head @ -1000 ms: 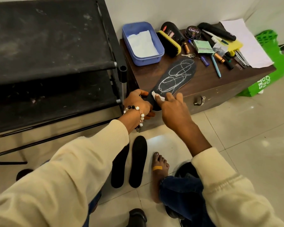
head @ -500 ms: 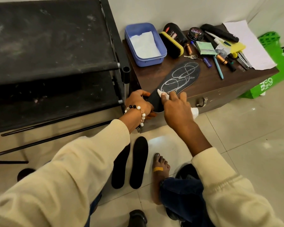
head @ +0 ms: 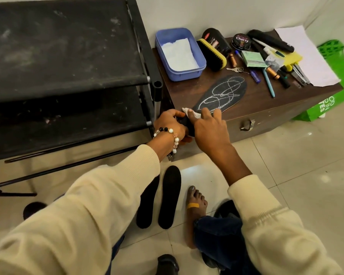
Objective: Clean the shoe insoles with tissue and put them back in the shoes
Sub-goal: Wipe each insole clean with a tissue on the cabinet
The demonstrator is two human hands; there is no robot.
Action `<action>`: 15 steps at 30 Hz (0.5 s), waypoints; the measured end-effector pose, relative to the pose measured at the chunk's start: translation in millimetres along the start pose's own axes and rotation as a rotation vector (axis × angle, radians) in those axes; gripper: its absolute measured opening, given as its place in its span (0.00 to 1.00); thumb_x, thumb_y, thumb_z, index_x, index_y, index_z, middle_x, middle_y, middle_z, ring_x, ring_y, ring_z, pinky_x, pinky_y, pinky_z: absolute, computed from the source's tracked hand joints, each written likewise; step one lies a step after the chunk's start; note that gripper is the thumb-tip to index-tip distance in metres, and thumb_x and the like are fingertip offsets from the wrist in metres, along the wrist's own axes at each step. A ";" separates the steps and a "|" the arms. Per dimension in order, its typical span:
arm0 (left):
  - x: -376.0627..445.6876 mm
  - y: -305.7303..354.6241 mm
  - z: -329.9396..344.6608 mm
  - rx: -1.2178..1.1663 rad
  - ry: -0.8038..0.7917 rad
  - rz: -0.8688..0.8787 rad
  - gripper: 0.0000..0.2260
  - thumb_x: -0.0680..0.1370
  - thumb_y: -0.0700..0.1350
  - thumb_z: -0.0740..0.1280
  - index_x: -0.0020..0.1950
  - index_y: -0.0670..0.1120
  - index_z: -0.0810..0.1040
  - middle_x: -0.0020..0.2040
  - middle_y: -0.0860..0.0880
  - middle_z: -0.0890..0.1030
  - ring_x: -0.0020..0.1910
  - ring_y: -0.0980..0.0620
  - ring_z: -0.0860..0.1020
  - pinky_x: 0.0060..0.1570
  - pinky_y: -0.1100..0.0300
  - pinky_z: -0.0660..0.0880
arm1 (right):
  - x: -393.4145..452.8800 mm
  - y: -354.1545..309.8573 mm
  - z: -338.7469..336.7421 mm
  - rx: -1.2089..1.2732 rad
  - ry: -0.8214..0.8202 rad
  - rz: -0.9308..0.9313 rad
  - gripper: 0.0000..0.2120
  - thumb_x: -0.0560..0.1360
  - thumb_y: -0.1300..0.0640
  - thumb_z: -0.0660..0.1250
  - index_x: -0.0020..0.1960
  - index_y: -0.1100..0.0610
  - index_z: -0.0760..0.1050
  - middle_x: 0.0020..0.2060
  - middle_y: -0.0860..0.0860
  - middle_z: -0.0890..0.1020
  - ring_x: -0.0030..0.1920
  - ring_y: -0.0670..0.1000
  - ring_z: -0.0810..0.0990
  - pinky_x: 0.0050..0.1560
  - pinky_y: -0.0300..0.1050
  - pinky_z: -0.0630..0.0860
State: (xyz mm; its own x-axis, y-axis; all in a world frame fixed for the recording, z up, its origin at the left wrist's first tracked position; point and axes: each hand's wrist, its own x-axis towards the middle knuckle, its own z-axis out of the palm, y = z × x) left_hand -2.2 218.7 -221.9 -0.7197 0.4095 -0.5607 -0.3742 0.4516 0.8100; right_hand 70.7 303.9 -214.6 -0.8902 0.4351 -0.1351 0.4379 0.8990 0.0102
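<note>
Blue tub [head: 195, 73] and brush [head: 212, 56] beyond chalk-marked insole [head: 222, 94].

Three insoles [head: 222, 94], one tissue [head: 189, 112], two hands [head: 209, 130].
</note>
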 end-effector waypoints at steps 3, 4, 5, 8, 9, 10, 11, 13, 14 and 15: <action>0.4 -2.8 -0.5 0.010 -0.055 0.033 0.21 0.73 0.31 0.68 0.64 0.44 0.73 0.43 0.44 0.80 0.37 0.43 0.84 0.38 0.45 0.82 | 3.3 11.0 -2.3 -0.009 -0.010 0.086 0.25 0.81 0.58 0.53 0.77 0.50 0.54 0.64 0.58 0.67 0.64 0.61 0.63 0.58 0.54 0.69; 0.1 -2.8 -0.2 0.015 -0.047 0.029 0.21 0.73 0.31 0.69 0.63 0.45 0.73 0.44 0.44 0.80 0.38 0.42 0.84 0.37 0.45 0.82 | 2.2 7.3 -2.5 0.002 -0.014 0.085 0.25 0.81 0.58 0.53 0.77 0.51 0.55 0.64 0.58 0.67 0.64 0.61 0.63 0.59 0.54 0.68; 1.7 -2.3 0.7 0.022 -0.018 0.015 0.20 0.73 0.31 0.70 0.61 0.47 0.74 0.47 0.43 0.79 0.38 0.41 0.83 0.36 0.46 0.82 | 0.5 0.9 -2.8 0.018 -0.016 0.064 0.24 0.81 0.58 0.54 0.77 0.52 0.56 0.65 0.58 0.67 0.65 0.61 0.63 0.60 0.54 0.68; 5.1 0.8 0.6 -0.007 0.061 -0.050 0.14 0.73 0.35 0.71 0.52 0.50 0.74 0.52 0.41 0.78 0.41 0.40 0.82 0.30 0.50 0.81 | -0.9 -10.9 -0.9 0.016 -0.018 -0.037 0.24 0.81 0.56 0.55 0.76 0.49 0.56 0.65 0.57 0.67 0.65 0.61 0.63 0.61 0.55 0.67; 5.1 0.7 0.1 -0.020 0.061 -0.063 0.14 0.73 0.35 0.71 0.53 0.49 0.74 0.51 0.40 0.79 0.40 0.41 0.82 0.30 0.51 0.81 | 0.9 -7.5 -1.2 0.003 -0.020 -0.040 0.24 0.81 0.55 0.55 0.76 0.48 0.56 0.65 0.57 0.66 0.65 0.61 0.63 0.60 0.55 0.68; 5.0 -0.2 -0.1 -0.016 0.046 -0.054 0.16 0.72 0.34 0.71 0.56 0.46 0.73 0.49 0.41 0.79 0.39 0.41 0.83 0.31 0.51 0.82 | 3.5 -1.4 -1.6 -0.004 -0.024 -0.015 0.25 0.81 0.56 0.55 0.77 0.47 0.55 0.65 0.58 0.66 0.65 0.62 0.63 0.60 0.55 0.69; 4.0 -1.5 -0.3 0.002 0.025 -0.033 0.19 0.71 0.33 0.71 0.59 0.44 0.72 0.48 0.41 0.80 0.39 0.42 0.83 0.34 0.48 0.82 | 5.5 5.6 -2.3 -0.008 -0.030 0.025 0.26 0.81 0.56 0.54 0.77 0.47 0.54 0.66 0.58 0.66 0.65 0.62 0.63 0.59 0.55 0.69; 0.8 -3.2 -0.5 0.006 0.002 0.001 0.23 0.69 0.33 0.71 0.62 0.42 0.70 0.47 0.41 0.80 0.40 0.41 0.83 0.37 0.44 0.82 | 5.5 11.1 -2.7 -0.022 -0.043 0.092 0.26 0.81 0.57 0.54 0.78 0.49 0.52 0.67 0.59 0.65 0.66 0.63 0.62 0.61 0.56 0.69; 0.3 -3.0 -0.1 0.006 0.011 -0.002 0.24 0.69 0.33 0.72 0.62 0.43 0.70 0.47 0.41 0.80 0.41 0.41 0.83 0.37 0.44 0.82 | 4.0 7.4 -2.7 -0.014 -0.043 0.090 0.26 0.81 0.58 0.54 0.78 0.50 0.52 0.67 0.59 0.65 0.66 0.63 0.61 0.61 0.56 0.68; 1.7 -2.0 0.8 0.013 0.037 -0.012 0.23 0.68 0.34 0.73 0.59 0.45 0.70 0.48 0.41 0.79 0.41 0.41 0.83 0.36 0.45 0.82 | 2.0 1.0 -2.4 0.004 -0.040 0.060 0.26 0.81 0.58 0.53 0.78 0.51 0.53 0.67 0.59 0.66 0.66 0.63 0.62 0.61 0.56 0.68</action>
State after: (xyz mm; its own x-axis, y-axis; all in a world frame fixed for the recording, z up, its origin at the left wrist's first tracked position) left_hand -2.2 219.1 -224.6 -0.7365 0.3744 -0.5634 -0.3753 0.4667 0.8008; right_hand 69.1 305.9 -212.5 -0.8566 0.4858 -0.1739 0.4910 0.8711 0.0150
